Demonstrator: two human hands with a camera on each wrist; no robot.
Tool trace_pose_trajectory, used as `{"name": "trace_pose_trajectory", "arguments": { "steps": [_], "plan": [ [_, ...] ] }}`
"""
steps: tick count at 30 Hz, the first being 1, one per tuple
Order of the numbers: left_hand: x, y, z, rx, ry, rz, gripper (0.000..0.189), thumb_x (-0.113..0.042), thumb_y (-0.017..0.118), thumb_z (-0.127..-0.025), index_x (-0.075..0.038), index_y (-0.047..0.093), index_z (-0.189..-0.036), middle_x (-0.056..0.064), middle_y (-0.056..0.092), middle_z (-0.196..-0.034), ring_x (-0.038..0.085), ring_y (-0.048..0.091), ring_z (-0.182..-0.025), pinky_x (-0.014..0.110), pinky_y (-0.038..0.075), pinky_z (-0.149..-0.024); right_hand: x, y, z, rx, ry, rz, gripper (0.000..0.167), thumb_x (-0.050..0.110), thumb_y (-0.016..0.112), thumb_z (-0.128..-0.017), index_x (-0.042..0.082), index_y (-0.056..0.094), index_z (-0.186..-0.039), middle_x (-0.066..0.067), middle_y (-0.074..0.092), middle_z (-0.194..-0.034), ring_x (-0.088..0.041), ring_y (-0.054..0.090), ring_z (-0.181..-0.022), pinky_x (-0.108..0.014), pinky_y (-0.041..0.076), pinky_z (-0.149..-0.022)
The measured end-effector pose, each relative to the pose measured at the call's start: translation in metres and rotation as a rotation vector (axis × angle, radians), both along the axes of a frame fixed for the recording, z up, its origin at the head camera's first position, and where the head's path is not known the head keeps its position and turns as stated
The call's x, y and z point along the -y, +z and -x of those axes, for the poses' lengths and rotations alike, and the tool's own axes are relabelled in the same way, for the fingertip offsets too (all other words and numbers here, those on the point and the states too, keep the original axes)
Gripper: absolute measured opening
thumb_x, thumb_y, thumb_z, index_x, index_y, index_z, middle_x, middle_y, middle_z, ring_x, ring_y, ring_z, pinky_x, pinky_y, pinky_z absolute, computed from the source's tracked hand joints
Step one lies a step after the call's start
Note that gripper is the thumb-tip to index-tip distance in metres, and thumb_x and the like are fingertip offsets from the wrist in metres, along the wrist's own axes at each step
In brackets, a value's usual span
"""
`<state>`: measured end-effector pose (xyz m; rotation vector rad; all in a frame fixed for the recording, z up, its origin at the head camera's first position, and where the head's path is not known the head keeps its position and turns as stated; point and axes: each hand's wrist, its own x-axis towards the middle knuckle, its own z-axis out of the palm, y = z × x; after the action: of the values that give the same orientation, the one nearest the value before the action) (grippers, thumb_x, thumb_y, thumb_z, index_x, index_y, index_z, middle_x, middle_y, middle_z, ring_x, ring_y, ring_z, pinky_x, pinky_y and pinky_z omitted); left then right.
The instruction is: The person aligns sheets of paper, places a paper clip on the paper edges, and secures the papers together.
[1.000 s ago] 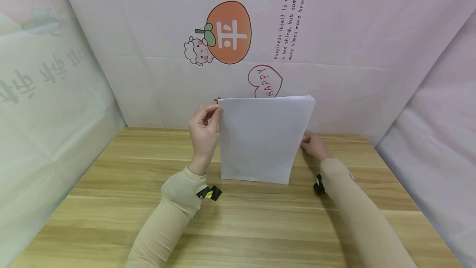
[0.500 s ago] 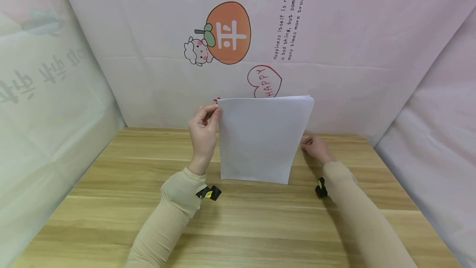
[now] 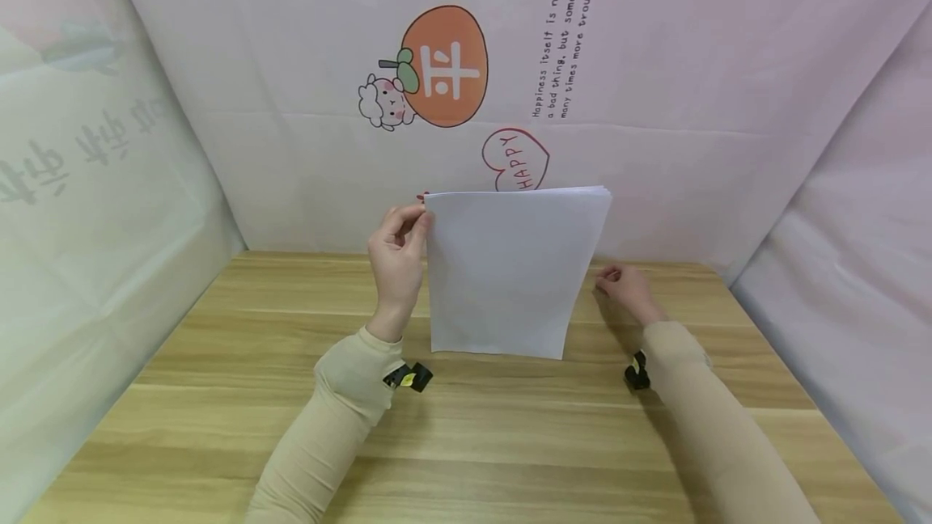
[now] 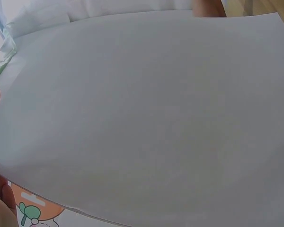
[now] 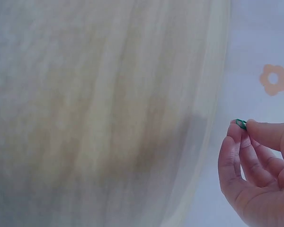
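A thin stack of white paper sheets (image 3: 513,273) stands upright over the table, its top right corners slightly fanned. My left hand (image 3: 396,257) pinches the stack at its upper left corner between thumb and fingers. In the left wrist view the paper (image 4: 146,113) fills most of the picture, with part of the left hand (image 4: 2,201) at the lower left edge. My right hand (image 3: 628,291) is just right of the paper's right edge, low near the back of the table. Its thumb and index finger pinch a small green paper clip (image 5: 241,124), mostly hidden by the fingertips.
The wooden table (image 3: 495,443) ends at a white printed cloth (image 3: 306,184) behind the paper. White cloths also hang at the left (image 3: 109,184) and right sides. A small black camera sits at each wrist.
My right hand has drawn a little to the right, away from the paper's edge. The left hand and the paper stay almost still.
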<state>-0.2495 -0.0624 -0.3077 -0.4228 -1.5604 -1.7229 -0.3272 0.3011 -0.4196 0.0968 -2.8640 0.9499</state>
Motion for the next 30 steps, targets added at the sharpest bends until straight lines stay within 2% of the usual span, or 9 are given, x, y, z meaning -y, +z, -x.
{"name": "trace_pose_trajectory", "arguments": {
  "steps": [5,11,15,21,30],
  "plan": [
    [0.001,0.000,0.000,0.006,0.008,-0.006,0.012,0.005,0.064,-0.086,0.015,0.065,-0.093,0.009,0.061,-0.083,0.006,0.056,-0.080,0.016,0.045,-0.072,-0.001,0.001,-0.004,-0.017,-0.002,0.009,0.022,0.015,0.058,-0.092,-0.004,0.062,-0.103,-0.024,0.066,-0.099,-0.035,0.062,-0.090,-0.037,0.048,-0.072],
    [0.000,-0.001,-0.001,0.003,0.011,-0.010,0.014,-0.002,0.067,-0.086,0.010,0.068,-0.092,-0.002,0.060,-0.082,0.007,0.056,-0.080,0.017,0.046,-0.072,-0.004,0.003,-0.004,-0.041,-0.017,0.015,0.019,0.018,0.059,-0.092,0.001,0.064,-0.098,-0.019,0.070,-0.094,-0.025,0.065,-0.079,-0.028,0.046,-0.064],
    [0.001,-0.002,0.000,-0.017,0.015,0.004,0.015,-0.005,0.067,-0.086,0.008,0.068,-0.092,-0.001,0.061,-0.082,0.009,0.057,-0.080,0.018,0.046,-0.071,-0.005,0.005,-0.005,-0.040,-0.026,0.032,0.019,0.019,0.059,-0.093,0.002,0.065,-0.099,-0.018,0.071,-0.093,-0.019,0.066,-0.075,-0.025,0.046,-0.061],
    [0.001,-0.003,0.001,-0.024,0.020,0.008,0.013,-0.004,0.067,-0.086,0.008,0.068,-0.092,0.009,0.062,-0.083,0.009,0.057,-0.081,0.018,0.047,-0.072,-0.004,0.009,-0.009,-0.052,-0.017,0.044,0.023,0.022,0.059,-0.094,0.001,0.064,-0.102,-0.019,0.070,-0.096,-0.023,0.068,-0.079,-0.025,0.049,-0.062],
    [0.002,-0.003,0.002,-0.020,0.022,0.009,0.015,-0.005,0.068,-0.086,0.008,0.068,-0.092,0.006,0.062,-0.083,0.009,0.057,-0.080,0.018,0.046,-0.071,0.001,0.020,-0.021,-0.126,0.026,0.059,0.023,0.019,0.057,-0.095,-0.001,0.063,-0.104,-0.021,0.069,-0.096,-0.031,0.067,-0.083,-0.031,0.053,-0.066]
  ]
}}
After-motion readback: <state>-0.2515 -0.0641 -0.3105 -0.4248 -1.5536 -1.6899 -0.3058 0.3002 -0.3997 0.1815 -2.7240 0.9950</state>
